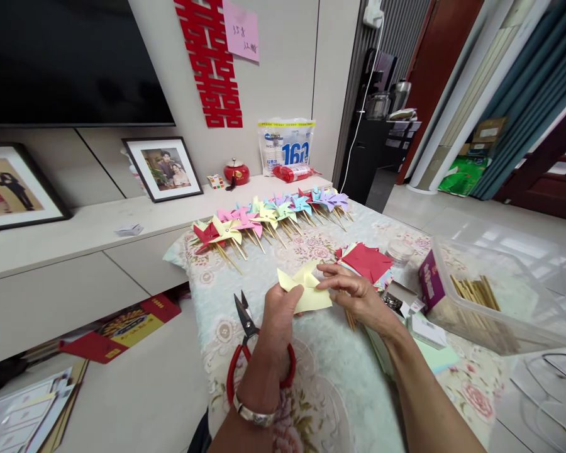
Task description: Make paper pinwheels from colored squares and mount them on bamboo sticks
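Between my hands is a partly folded pale yellow paper pinwheel point(312, 299), some of its corners bent up toward the middle. My left hand point(282, 305) pinches its left side, thumb on top. At the right edge, the bent fingers of my right hand point(351, 290) grip a flap of the same paper. Black-bladed scissors with red handles point(246, 327) lie under my left forearm, partly covered by it. Close to my right hand lie a stack of coloured paper sheets point(368, 261) with red on top, and a few wooden sticks point(349, 314).
A row of finished paper pinwheels point(268, 217) on sticks lies along the table's far side. At right, a clear plastic bin point(514, 302) holds sticks, beside a small open box of metal pieces point(396, 301), a white box point(427, 331) and a round clear container point(400, 251).
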Action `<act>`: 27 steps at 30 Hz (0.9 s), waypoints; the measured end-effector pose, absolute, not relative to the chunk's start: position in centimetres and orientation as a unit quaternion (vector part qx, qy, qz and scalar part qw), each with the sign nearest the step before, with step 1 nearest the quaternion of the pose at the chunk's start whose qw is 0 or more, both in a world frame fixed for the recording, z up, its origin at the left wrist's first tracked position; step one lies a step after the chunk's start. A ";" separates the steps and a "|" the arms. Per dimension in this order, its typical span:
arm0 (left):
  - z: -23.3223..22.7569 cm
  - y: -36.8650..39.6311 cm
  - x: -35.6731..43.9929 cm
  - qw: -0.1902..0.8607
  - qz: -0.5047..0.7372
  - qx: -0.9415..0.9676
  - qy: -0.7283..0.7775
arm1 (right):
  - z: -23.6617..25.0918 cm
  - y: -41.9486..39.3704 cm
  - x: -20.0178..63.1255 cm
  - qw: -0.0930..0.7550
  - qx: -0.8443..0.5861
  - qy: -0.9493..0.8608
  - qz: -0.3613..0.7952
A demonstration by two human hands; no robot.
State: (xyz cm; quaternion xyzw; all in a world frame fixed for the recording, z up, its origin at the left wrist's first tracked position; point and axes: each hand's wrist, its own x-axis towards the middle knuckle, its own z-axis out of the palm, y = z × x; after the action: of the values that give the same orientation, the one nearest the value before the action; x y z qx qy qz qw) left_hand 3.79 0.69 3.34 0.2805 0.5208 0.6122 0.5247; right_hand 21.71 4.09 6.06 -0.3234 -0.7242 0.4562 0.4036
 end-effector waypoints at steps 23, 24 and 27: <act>4.0 0.4 4.6 0.532 0.587 0.302 0.530 | 6.5 3.5 20.9 0.369 -0.322 -0.795 0.358; 4.0 0.4 4.7 0.535 0.587 0.299 0.529 | 6.6 3.4 20.8 0.372 -0.320 -0.797 0.353; 4.2 0.4 4.9 0.536 0.585 0.302 0.529 | 6.7 3.3 20.3 0.372 -0.333 -0.796 0.343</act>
State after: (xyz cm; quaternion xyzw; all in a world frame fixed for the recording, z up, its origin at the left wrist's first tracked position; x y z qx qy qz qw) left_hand 4.86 0.43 4.18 0.3021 0.5288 0.5848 0.5359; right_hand 20.32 3.26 6.72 -0.3328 -0.7957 0.3431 0.3721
